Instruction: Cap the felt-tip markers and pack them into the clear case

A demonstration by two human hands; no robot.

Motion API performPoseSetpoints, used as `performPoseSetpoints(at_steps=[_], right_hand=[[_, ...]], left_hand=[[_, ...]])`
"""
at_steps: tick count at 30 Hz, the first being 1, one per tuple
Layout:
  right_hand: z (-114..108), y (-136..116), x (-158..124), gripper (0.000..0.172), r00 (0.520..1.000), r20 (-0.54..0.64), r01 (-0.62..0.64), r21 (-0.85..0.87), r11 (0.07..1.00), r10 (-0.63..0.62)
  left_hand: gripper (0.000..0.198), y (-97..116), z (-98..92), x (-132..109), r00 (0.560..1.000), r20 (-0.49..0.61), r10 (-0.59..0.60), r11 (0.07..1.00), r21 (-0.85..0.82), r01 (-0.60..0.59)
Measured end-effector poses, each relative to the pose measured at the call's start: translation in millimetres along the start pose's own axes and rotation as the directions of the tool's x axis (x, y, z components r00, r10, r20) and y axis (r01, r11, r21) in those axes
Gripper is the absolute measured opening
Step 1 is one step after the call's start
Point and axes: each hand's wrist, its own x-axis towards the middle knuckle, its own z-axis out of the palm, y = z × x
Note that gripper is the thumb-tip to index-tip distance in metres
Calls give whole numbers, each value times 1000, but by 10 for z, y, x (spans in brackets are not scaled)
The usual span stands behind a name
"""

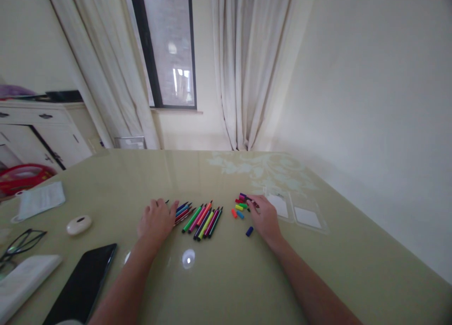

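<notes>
Phone (83,282) at table (229,278) edge; left fingers (165,207) curled on markers (203,219), right fingers (254,204) pinching marker (246,198).

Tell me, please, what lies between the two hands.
In the head view, a row of coloured pens and some loose caps lie between the left hand and right hand.
</notes>
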Motion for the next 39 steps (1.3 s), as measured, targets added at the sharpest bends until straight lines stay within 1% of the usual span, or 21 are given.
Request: performPoseSetpoints(at_steps=[2, 4, 6, 9, 12, 15, 17, 19, 23, 26, 28, 31, 33, 36, 39], right_hand=[[48, 23, -18, 25, 999, 28, 46, -51, 998, -44], [79, 47, -22, 23, 998, 43, 48, -72, 996, -45], [98, 74, -17, 20, 997, 68, 38, -63, 997, -34], [120, 108, -2, 19, 992, 118, 47, -19, 999, -44], [142, 114, 9, 16, 990, 135, 47, -7, 999, -46], [153, 92, 13, 17, 990, 134, 44, -22, 999, -41], [152, 72, 15, 18, 990, 133, 49, -30, 998, -45], [147, 55, 16, 19, 990, 132, 54, -31, 998, -49], [143, 34, 19, 17, 990, 132, 57, -32, 998, -52], [143, 27, 15, 17, 988, 140, 60, -15, 998, -58], [142, 25, 10, 17, 989, 139, 61, -6, 998, -60], [139, 31, 3, 17, 989, 139, 61, 3, 998, -61], [138, 35, -1, 18, 988, 140, 63, 9, 998, -63], [143, 36, -6, 18, 989, 136, 63, 15, 998, -65], [152, 25, -9, 19, 990, 129, 62, 12, 998, -63]], left_hand=[[59, -35, 77, 7, 998, 30, -54, 998, 40, 53], [64, -82, 125, 41, 994, 74, -82, 996, 38, 79], [67, -169, 148, 101, 990, 133, -51, 998, -34, 56], [70, -344, 153, 198, 973, 228, 34, 985, -173, 6], [64, -440, 149, 243, 960, 261, 99, 960, -280, -23], [52, -372, 150, 224, 961, 242, 134, 932, -360, -39], [52, -282, 149, 194, 963, 226, 149, 933, -355, -61], [55, -218, 138, 164, 957, 236, 168, 941, -328, -84], [56, -229, 106, 127, 929, 285, 236, 942, -303, -147], [49, -231, 101, 110, 931, 269, 245, 949, -265, -173], [45, -152, 99, 88, 945, 243, 218, 960, -226, -163], [49, 100, 78, 8, 968, 195, 156, 979, -159, -125], [59, 319, 50, -83, 979, 165, 120, 988, -115, -102], [76, 619, 22, -242, 990, 137, 33, 998, -48, -27], [97, 792, 46, -351, 992, 123, 35, 999, -8, -34]])
